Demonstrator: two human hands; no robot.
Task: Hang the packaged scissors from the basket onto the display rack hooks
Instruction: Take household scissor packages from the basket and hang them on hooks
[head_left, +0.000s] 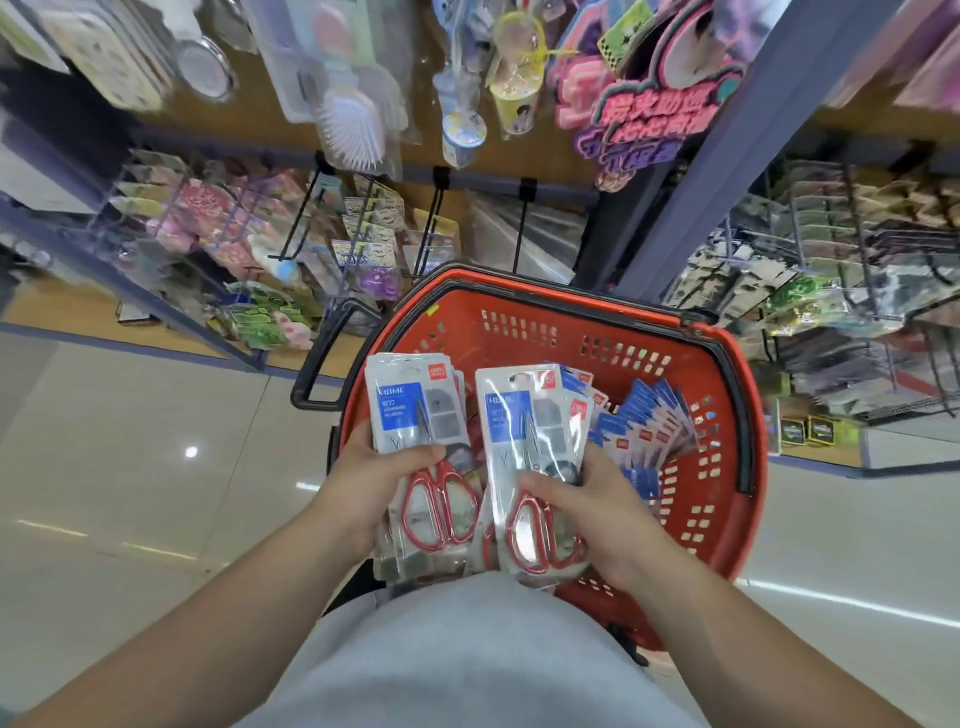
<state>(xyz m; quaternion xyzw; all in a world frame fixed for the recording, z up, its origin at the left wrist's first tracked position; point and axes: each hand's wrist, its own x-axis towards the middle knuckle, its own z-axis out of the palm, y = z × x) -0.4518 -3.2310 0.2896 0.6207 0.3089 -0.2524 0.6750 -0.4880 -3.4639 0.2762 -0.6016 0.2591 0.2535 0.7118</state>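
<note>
Left grip (366, 486) holds scissors stack (410, 410), right grip (592, 506) second stack (519, 431) (over basket (524, 306))

Above the red basket (727, 395), the left hand (363, 488) and right hand (597, 512) each hold a stack of packaged scissors (415, 415)

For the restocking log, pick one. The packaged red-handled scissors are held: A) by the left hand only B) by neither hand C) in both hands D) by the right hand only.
C: the left hand grips the left stack of packaged red-handled scissors, the right hand the right stack.
</note>
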